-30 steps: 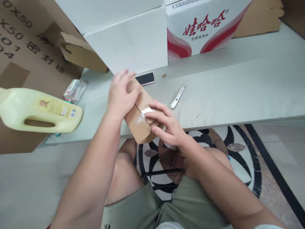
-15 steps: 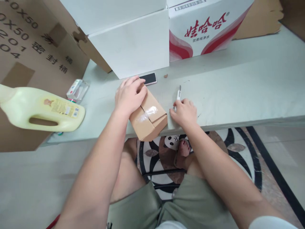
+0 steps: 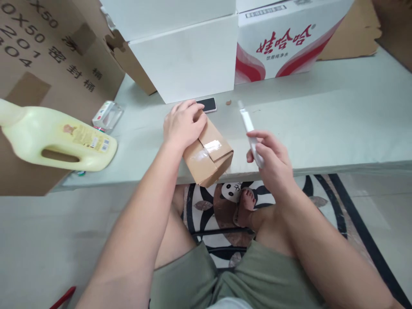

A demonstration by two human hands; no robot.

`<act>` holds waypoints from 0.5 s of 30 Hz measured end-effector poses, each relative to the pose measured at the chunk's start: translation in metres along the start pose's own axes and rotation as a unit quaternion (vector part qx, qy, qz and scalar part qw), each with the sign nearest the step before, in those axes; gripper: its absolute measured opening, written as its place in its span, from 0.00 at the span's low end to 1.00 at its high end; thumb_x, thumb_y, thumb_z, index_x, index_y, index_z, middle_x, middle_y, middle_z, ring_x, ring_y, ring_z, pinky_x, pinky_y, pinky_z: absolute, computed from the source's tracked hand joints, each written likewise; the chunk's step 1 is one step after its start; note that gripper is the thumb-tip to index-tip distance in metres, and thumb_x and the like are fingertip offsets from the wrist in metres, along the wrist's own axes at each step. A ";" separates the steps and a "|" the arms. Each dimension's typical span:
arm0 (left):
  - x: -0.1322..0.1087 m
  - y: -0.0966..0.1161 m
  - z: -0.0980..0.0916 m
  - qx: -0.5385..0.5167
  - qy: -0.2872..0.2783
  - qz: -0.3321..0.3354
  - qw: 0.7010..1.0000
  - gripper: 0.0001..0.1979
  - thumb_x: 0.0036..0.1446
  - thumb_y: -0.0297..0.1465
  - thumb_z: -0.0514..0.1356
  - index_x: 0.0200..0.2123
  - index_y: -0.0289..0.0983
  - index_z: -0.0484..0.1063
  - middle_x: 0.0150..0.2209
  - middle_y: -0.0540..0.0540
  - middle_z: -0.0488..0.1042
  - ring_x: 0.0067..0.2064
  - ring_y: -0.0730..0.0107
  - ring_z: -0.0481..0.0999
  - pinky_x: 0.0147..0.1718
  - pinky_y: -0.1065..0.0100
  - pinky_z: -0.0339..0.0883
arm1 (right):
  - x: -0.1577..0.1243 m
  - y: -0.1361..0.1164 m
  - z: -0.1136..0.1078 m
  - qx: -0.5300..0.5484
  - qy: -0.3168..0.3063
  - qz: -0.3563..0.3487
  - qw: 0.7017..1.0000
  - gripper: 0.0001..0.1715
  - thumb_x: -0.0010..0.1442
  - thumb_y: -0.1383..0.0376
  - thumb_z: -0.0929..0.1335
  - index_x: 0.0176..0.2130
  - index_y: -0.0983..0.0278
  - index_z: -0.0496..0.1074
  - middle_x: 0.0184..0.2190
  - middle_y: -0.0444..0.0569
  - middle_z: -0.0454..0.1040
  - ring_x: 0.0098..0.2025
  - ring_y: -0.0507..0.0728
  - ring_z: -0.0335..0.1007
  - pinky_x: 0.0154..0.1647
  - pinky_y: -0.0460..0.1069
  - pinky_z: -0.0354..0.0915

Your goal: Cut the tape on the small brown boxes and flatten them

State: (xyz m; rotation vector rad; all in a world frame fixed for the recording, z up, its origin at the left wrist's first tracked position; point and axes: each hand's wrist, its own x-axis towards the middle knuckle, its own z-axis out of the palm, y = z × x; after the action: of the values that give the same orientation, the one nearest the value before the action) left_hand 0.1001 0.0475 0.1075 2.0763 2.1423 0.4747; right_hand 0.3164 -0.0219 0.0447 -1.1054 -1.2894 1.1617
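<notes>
A small brown cardboard box taped shut with clear tape lies at the front edge of the pale table. My left hand rests on the box's far end, fingers curled over it. My right hand is raised just right of the box and holds a white utility knife, its tip pointing away from me. A black phone lies flat behind the box.
White boxes and a red-and-white printed carton stand at the back. A yellow jug lies on its side at the left by a clear plastic packet. Large brown cartons fill the left. My knees and a patterned floor show below.
My right hand left the box, reached right to the knife on the table, and has lifted it. My left hand settled onto the box's far end and stays there.
</notes>
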 end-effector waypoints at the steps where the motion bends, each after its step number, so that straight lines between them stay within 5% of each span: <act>1: 0.000 0.000 0.000 -0.003 0.001 0.002 1.000 0.21 0.65 0.39 0.53 0.57 0.53 0.77 0.69 0.55 0.68 0.72 0.51 0.63 0.70 0.49 0.58 | -0.011 -0.005 -0.001 0.029 0.002 -0.052 0.998 0.16 0.64 0.55 0.66 0.50 0.54 0.73 0.31 0.43 0.69 0.30 0.54 0.69 0.34 0.51 0.69; 4: 0.002 -0.003 0.003 -0.015 0.005 0.009 1.000 0.20 0.64 0.39 0.53 0.56 0.53 0.78 0.68 0.55 0.69 0.71 0.50 0.63 0.70 0.47 0.58 | -0.040 -0.016 -0.001 0.068 -0.011 -0.176 0.982 0.25 0.63 0.47 0.68 0.55 0.54 0.72 0.39 0.49 0.76 0.38 0.59 0.76 0.39 0.56 0.75; 7: 0.004 -0.007 0.008 -0.028 0.018 0.015 0.999 0.20 0.63 0.38 0.55 0.55 0.52 0.79 0.68 0.54 0.70 0.71 0.47 0.63 0.70 0.45 0.58 | -0.057 -0.018 0.004 0.018 -0.028 -0.206 0.978 0.22 0.67 0.53 0.66 0.58 0.54 0.71 0.43 0.53 0.79 0.40 0.61 0.79 0.40 0.58 0.77; 11: 0.006 -0.011 0.013 -0.046 0.043 0.037 0.997 0.18 0.63 0.38 0.55 0.53 0.52 0.79 0.66 0.53 0.72 0.70 0.47 0.65 0.69 0.44 0.58 | -0.065 -0.015 0.017 -0.079 -0.012 -0.230 0.970 0.23 0.64 0.67 0.69 0.58 0.54 0.70 0.38 0.48 0.79 0.35 0.56 0.78 0.36 0.54 0.76; 15: 0.005 -0.011 0.013 -0.043 0.039 0.035 0.998 0.18 0.64 0.38 0.55 0.53 0.51 0.79 0.66 0.52 0.72 0.69 0.47 0.65 0.69 0.44 0.60 | -0.065 -0.019 0.030 -0.119 -0.018 -0.303 0.945 0.09 0.64 0.65 0.71 0.46 0.56 0.71 0.29 0.43 0.77 0.26 0.53 0.73 0.28 0.49 0.72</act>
State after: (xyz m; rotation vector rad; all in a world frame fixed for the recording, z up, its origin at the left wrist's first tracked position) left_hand 0.0934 0.0540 0.0928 2.1260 2.0560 0.6538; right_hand 0.2895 -0.0895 0.0568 -0.7623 -1.6757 0.5752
